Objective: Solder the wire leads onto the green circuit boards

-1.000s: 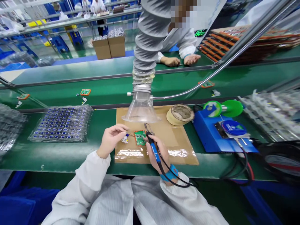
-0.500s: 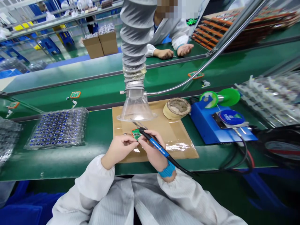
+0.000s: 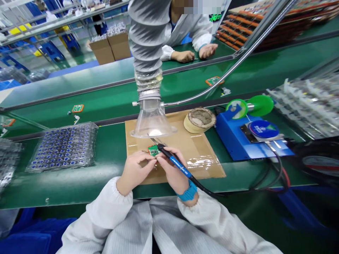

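Observation:
A small green circuit board (image 3: 154, 150) with an orange edge is between my two hands, over a sheet of brown cardboard (image 3: 132, 135). My left hand (image 3: 136, 168) is closed, its thumb and fingertips pinching at the board's lower left edge. My right hand (image 3: 176, 173) holds a black and blue soldering iron (image 3: 176, 163), its slim metal end pointing up and left past the board. The right fingertips also meet the board's lower edge. Fingers hide part of the board, and any small part between the fingertips cannot be made out.
Just above the board hangs a clear fume hood (image 3: 153, 121) on a grey hose. At right stand a round pot (image 3: 200, 120) and a blue soldering station (image 3: 233, 137) with a green reel. Clear trays (image 3: 63, 146) lie left. Boards lie on the green belt; a co-worker's hands (image 3: 208, 51) are opposite.
The view has shifted slightly. My hands keep nearly the same hold on the board and the soldering iron, and the board looks a little more exposed.

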A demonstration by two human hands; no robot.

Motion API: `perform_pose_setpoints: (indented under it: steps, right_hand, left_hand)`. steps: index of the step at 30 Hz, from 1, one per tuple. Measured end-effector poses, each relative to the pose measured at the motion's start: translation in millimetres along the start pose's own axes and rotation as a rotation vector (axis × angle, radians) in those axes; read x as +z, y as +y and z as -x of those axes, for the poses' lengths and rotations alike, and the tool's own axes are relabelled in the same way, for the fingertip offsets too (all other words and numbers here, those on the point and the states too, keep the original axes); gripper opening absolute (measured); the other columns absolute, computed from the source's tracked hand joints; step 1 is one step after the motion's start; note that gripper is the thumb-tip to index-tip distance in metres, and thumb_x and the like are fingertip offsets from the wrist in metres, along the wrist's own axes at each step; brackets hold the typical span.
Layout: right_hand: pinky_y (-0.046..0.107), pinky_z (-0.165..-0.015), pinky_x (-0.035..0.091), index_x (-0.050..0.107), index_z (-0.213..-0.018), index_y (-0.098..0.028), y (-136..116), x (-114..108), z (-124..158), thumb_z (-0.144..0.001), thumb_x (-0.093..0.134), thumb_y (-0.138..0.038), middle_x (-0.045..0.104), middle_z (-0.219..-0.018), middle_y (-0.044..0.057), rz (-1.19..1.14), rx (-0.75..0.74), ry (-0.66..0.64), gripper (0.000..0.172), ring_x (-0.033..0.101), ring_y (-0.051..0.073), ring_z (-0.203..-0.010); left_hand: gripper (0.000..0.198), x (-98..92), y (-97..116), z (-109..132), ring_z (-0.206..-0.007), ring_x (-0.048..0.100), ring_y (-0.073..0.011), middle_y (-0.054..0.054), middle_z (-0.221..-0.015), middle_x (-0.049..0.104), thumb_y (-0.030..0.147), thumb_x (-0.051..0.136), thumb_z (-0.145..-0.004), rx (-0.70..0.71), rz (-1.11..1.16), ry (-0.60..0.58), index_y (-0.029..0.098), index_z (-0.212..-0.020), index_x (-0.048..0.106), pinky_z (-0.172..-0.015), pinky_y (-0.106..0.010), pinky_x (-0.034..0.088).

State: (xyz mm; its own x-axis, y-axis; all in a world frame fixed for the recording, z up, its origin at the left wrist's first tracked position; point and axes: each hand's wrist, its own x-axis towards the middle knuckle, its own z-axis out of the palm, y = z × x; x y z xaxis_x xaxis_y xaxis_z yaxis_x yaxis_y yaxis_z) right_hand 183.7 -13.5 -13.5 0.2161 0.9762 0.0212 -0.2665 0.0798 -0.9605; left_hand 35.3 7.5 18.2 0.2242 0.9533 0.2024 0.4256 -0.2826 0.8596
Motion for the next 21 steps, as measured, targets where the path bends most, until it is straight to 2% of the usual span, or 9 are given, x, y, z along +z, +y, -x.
perform_pose_setpoints:
  steps: [4,8,21]
  right_hand:
    - [0.034,-0.080,0.061,0.064,-0.103,-0.026,-1.4,1.0,-1.4,-0.082,0.078,-0.028,0.076,-0.086,0.000,0.035,0.011,0.016,0.026,0.074,0.018,-0.079]
    - [0.034,-0.079,0.062,0.064,-0.101,-0.025,-1.0,1.5,-2.9,-0.081,0.078,-0.029,0.076,-0.084,0.001,0.081,0.011,0.030,0.025,0.074,0.019,-0.078]
    - [0.033,-0.081,0.060,0.063,-0.107,-0.026,7.2,0.0,-1.8,-0.086,0.075,-0.030,0.072,-0.086,0.000,0.132,0.000,-0.004,0.025,0.071,0.017,-0.081]
  left_hand:
    - [0.009,-3.1,-0.3,0.4,-0.073,0.071,-0.0159,-0.002,-0.080,0.078,0.023,0.071,-0.085,-0.148,0.031,-0.008,0.020,-0.078,0.076,-0.075,-0.028,0.056]
    - [0.013,-3.6,-1.0,-0.9,-0.073,0.071,-0.0165,-0.003,-0.077,0.078,0.026,0.070,-0.085,-0.210,0.047,-0.004,0.019,-0.076,0.075,-0.076,-0.029,0.055]
    - [0.013,-2.4,-6.2,-4.5,-0.080,0.068,-0.0183,-0.004,-0.081,0.075,0.026,0.070,-0.086,-0.177,-0.030,0.011,0.021,-0.075,0.074,-0.081,-0.033,0.051]
